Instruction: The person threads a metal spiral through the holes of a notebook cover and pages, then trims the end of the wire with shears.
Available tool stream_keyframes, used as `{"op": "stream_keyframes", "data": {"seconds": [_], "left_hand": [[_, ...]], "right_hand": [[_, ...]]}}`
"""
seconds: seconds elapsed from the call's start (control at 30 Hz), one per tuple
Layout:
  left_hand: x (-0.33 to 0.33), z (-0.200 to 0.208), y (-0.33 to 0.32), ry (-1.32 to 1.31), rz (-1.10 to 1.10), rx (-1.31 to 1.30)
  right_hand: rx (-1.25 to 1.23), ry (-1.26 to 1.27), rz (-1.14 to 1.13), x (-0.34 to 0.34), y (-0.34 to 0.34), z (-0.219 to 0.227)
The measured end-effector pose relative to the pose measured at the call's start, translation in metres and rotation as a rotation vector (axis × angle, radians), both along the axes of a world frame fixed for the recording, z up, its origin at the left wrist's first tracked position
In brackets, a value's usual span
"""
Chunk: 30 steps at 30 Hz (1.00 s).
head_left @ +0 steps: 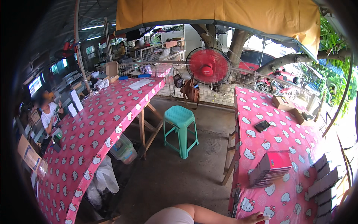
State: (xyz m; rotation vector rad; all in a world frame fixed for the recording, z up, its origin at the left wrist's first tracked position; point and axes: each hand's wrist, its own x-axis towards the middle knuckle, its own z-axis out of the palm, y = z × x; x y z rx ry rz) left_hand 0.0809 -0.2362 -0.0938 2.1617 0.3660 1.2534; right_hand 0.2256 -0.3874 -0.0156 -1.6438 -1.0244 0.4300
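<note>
My left hand [256, 218] reaches over the near edge of the right table, its bare arm coming from a pale sleeve at the lower edge. The fingers are bent together at a small white and red thing, mostly cut off by the frame, that I cannot make out. Just beyond the hand stands a stack of spiral notebooks [275, 160] with red covers. More notebook stacks [323, 179] line the right side of this table. A black box-like object [262, 126] lies farther back. My right hand is out of view.
A pink patterned cloth covers the right table [248, 108] and the long left table [97, 123]. Between them stands a green plastic stool [179, 115]. A red fan [208, 67] is at the wire fence. Cardboard boxes [282, 103] sit far right; another person [49, 115] is far left.
</note>
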Motion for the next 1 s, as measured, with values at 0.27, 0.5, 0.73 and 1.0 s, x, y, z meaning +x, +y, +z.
{"op": "stream_keyframes", "data": {"seconds": [0.27,0.5,0.73,1.0], "left_hand": [[-0.04,0.147,-0.033,0.264,0.105,-0.001],[0.004,0.086,-0.014,0.2,0.038,0.261],[-0.009,0.106,-0.02,0.173,0.153,0.309],[0.017,0.06,-0.012,-0.052,-0.084,0.103]], "right_hand": [[-0.042,-0.052,-0.015,-0.004,0.0,0.01],[-0.064,-0.083,-0.012,-0.008,0.003,0.017],[-0.08,-0.109,-0.009,-0.01,-0.002,0.023],[-0.101,-0.123,0.013,-0.012,-0.001,0.025]]}}
